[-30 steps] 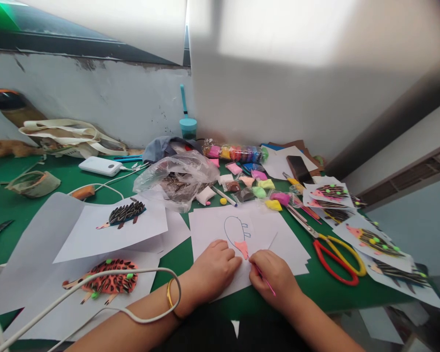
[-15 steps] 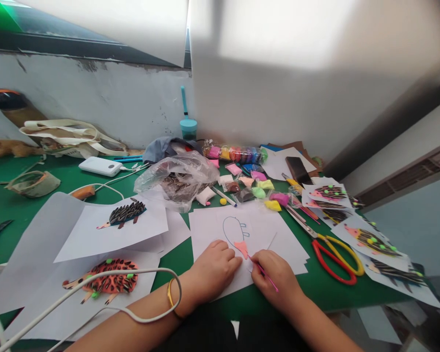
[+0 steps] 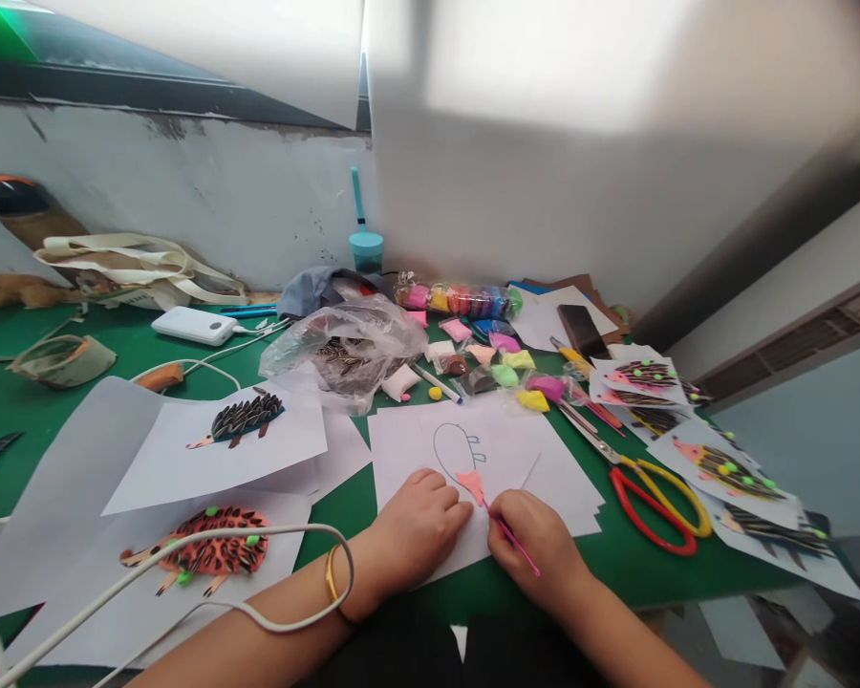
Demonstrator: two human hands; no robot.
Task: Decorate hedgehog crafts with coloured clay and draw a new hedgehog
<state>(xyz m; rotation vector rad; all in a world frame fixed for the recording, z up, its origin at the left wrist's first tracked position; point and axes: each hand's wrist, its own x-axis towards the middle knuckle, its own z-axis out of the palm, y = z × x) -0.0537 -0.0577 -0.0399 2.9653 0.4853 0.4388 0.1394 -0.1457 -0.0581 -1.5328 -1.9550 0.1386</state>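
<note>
A pink clay tool (image 3: 520, 547) is pinched in my right hand (image 3: 541, 540), its tip at the lower end of a flat piece of salmon-pink clay (image 3: 471, 485). That clay lies at the bottom of an oval outline with two small legs, drawn in blue on the white paper (image 3: 545, 440). My left hand (image 3: 422, 521) rests on the paper just left of the clay, fingers bent and lying against the sheet. Nothing shows in it, though its fingertips are partly hidden. A gold bracelet (image 3: 331, 573) is on the left wrist.
Red-and-yellow scissors (image 3: 652, 502) lie at right, beside hedgehog pictures (image 3: 731, 468). More hedgehog pictures (image 3: 247, 418) lie at left. Clay packets (image 3: 505, 376) and a plastic bag of seeds (image 3: 344, 354) stand behind the paper. A white cable (image 3: 258, 530) crosses over my left forearm.
My right hand and the tool have shifted very slightly at the clay's lower end. My left hand stays in place on the paper.
</note>
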